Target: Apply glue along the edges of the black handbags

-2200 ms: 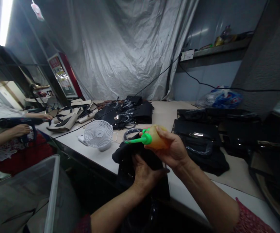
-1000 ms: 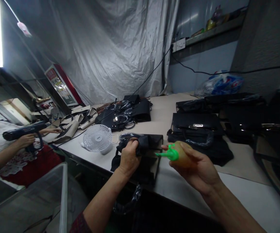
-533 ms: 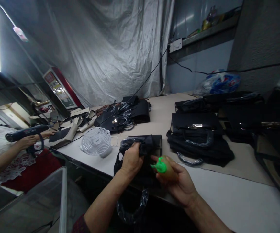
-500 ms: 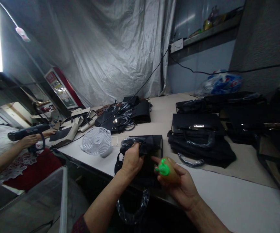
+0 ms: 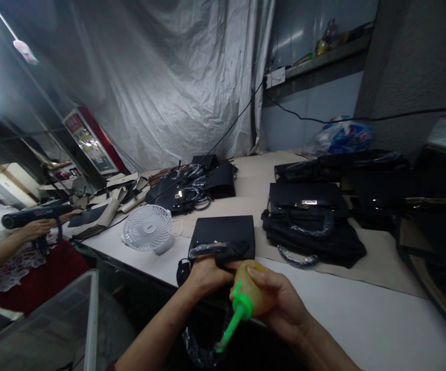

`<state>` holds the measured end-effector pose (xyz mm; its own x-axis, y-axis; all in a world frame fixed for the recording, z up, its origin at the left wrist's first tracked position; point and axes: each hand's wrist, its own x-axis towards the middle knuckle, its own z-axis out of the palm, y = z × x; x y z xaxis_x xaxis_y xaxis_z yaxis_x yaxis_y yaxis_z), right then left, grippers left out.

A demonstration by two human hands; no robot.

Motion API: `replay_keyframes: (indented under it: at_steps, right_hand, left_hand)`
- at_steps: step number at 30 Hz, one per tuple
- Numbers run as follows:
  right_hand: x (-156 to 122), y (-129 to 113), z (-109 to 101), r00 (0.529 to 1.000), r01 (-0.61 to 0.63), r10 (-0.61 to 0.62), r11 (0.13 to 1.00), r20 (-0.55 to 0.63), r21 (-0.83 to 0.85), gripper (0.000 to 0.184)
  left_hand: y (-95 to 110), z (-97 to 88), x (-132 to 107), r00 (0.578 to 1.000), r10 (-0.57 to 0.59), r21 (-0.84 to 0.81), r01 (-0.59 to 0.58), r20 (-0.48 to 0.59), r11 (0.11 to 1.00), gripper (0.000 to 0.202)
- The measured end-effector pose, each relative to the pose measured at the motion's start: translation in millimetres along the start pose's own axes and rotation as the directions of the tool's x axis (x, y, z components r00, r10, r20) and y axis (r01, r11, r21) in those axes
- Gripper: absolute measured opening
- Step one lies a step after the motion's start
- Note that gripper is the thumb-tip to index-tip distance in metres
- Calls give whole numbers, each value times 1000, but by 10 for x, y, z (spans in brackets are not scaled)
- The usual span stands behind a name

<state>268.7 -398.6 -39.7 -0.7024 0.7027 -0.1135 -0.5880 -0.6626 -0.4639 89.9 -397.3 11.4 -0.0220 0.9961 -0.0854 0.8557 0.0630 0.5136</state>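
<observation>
A black handbag (image 5: 223,230) lies at the table's front edge. My left hand (image 5: 206,278) is closed on its front part, by a plastic-wrapped handle, and the fingertips are partly hidden in the black material. In my right hand (image 5: 286,304) is a squeeze bottle (image 5: 260,291) with yellowish contents, the fingers wrapped round it. Its long green nozzle (image 5: 231,330) points down and to the left. Below the table edge hangs another plastic-wrapped handle (image 5: 197,350), partly behind the nozzle.
A white fan (image 5: 148,228) stands left of the handbag. More black handbags (image 5: 308,206) lie to the right, others (image 5: 176,193) farther back. A clear plastic bin (image 5: 91,319) is at lower left. Beyond it, a co-worker's hand (image 5: 39,229) holds a heat gun (image 5: 33,215).
The bottle has tipped from its nozzle facing me to pointing down-left, and has moved slightly left. My left hand has lowered the bag's front part, showing more of the black flap.
</observation>
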Motion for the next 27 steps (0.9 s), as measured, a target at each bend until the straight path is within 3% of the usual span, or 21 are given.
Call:
replay_keyframes:
  at_steps: [5, 9, 12, 14, 16, 18, 21, 24, 27]
  right_hand:
    - [-79, -59, 63, 999, 7, -9, 999, -38, -53, 61]
    - [-333, -271, 23, 996, 65, -75, 986, -57, -152, 58]
    - [-557, -441, -95, 945, 164, -210, 968, -253, -191, 47]
    - [-671, -533, -218, 903, 185, -244, 964, -354, -192, 46]
    - [-748, -605, -343, 894, 186, -245, 965, -374, -187, 50]
    - [-794, -650, -414, 919, 173, -228, 966, -322, -190, 55]
    - [-821, -647, -338, 969, 133, -166, 975, -185, -179, 56]
    - [-769, -566, -128, 984, 86, -99, 992, -146, -92, 53]
    - [-615, -491, 17, 993, 84, -87, 996, -79, -41, 65]
  left_hand:
    - [147, 67, 22, 989, -111, 112, 121, -96, 986, 22]
    - [62, -79, 13, 982, -98, 88, 113, -162, 990, 21]
    - [-45, -329, -47, 964, 46, -3, -48, -263, 999, 23]
    - [-65, -540, -102, 914, 212, -35, -238, -346, 971, 24]
    - [-15, -753, -160, 859, 321, -20, -359, -399, 933, 20]
    - [89, -928, -217, 858, 348, -17, -382, -378, 924, 17]
    - [262, -1057, -282, 919, 303, 38, -304, -252, 952, 24]
    - [365, -1027, -293, 949, 274, 161, -249, -157, 955, 31]
    - [395, -928, -246, 942, 328, 206, -308, -70, 929, 24]
